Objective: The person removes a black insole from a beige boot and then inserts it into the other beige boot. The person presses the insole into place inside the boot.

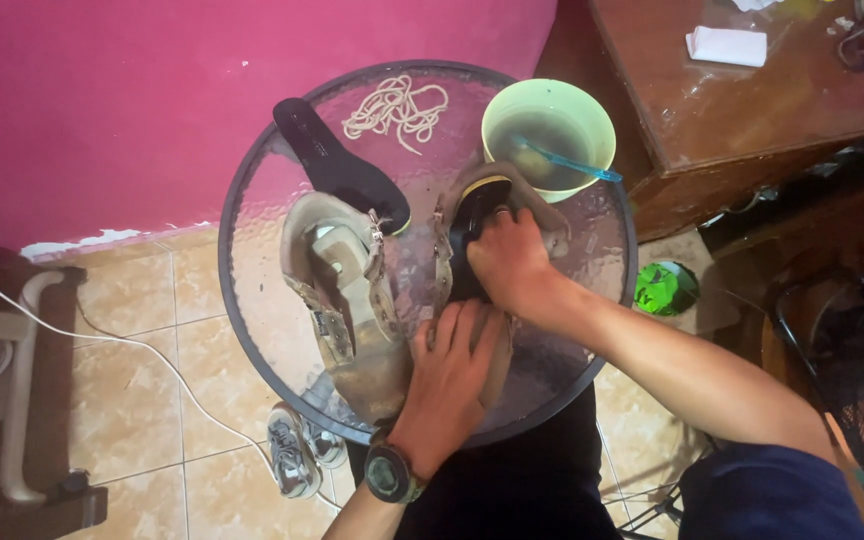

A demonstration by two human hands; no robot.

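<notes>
Two beige shoes lie on a round glass table (262,330). My left hand (452,375), with a watch on its wrist, grips the heel end of the right shoe (450,262). My right hand (512,262) reaches into that shoe's opening, fingers on its black insole. The left shoe (342,290) lies unlaced beside it, untouched. A loose black insole (337,165) rests at the table's far side, next to a pile of cream laces (397,105).
A pale green bowl (549,135) of murky water with a blue brush in it stands at the table's far right. A brown wooden desk (742,100) is to the right. A white cable (102,340) crosses the tiled floor; small shoes (297,455) sit under the table.
</notes>
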